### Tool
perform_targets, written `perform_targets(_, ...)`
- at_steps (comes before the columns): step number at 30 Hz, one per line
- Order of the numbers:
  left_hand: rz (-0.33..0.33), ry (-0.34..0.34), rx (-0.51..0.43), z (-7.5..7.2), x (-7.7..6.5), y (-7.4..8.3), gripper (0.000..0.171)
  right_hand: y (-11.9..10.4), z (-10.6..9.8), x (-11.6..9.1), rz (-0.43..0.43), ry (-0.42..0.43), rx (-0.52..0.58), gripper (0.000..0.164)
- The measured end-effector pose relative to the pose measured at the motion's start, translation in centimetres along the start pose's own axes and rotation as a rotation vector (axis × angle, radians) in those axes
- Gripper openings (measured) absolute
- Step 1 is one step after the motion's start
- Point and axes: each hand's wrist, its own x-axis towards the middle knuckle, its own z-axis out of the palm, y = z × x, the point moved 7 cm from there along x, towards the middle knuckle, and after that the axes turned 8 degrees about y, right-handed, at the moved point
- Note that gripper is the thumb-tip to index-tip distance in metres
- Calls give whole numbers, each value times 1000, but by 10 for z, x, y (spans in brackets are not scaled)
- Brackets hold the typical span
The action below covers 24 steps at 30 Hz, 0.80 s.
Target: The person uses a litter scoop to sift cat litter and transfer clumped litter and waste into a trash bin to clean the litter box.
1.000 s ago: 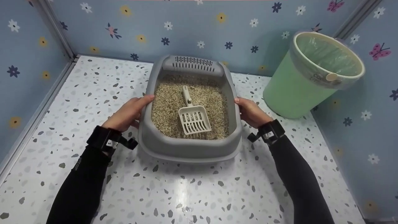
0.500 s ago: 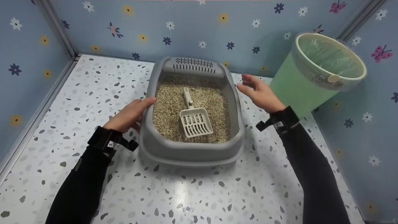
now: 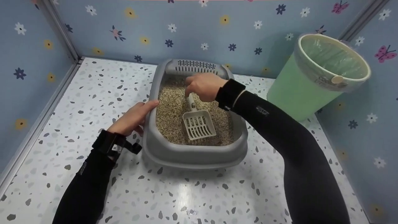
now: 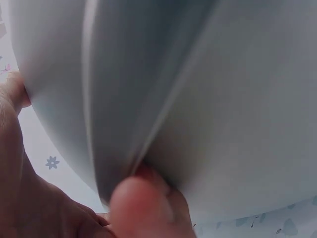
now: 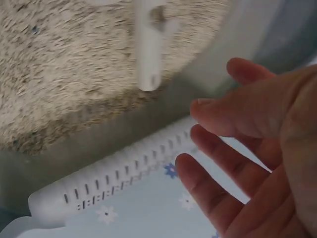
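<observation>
A grey litter box [image 3: 196,155] filled with pale, grainy litter [image 3: 171,115] sits on the speckled surface. On the litter lies a beige slotted litter scoop [image 3: 199,124], its handle pointing to the back. My left hand [image 3: 132,118] grips the box's left side, thumb on the rim; in the left wrist view its fingers [image 4: 143,203] curl against the outer wall. Over the handle is my right hand [image 3: 205,86], hiding the handle's end in the head view. The right wrist view shows those fingers [image 5: 208,193] spread and apart from the scoop handle [image 5: 148,54].
A green bin [image 3: 289,87] with a clear liner and cream rim stands to the right, behind my right forearm. Blue flowered panels [image 3: 149,28] enclose the back and sides. The white speckled surface [image 3: 143,193] extends in front of the box.
My right hand has let go of the box's right rim, lifted away, and swung left over the scoop handle. My left hand keeps its grip on the left side.
</observation>
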Motion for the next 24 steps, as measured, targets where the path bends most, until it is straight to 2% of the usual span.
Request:
perform_targets(3, 5, -1, -3, 2, 0, -1, 85, -6, 20, 8, -79, -7, -138, 52)
perform_targets(7, 4, 6, -10, 0, 0, -2, 86, -17, 43, 14, -191, 47, -293, 20)
perform_targets(9, -3, 13, -8, 0, -1, -3, 85, -20, 50, 16, -230, 86, -346, 15)
perform_targets(12, -13, 27, 4, -1, -1, -3, 84, -21, 54, 16, -261, 131, -396, 18)
perform_targets(15, -25, 43, -1, -3, -1, -5, 85, -19, 45, 15, -261, 127, -439, 19)
perform_targets(18, -30, 46, -3, -3, 0, -5, 87, -14, 23, 9, -221, 88, -433, 18)
perform_targets(24, -36, 51, 13, -4, 0, -6, 87, 7, -33, -14, -6, 14, -259, 12)
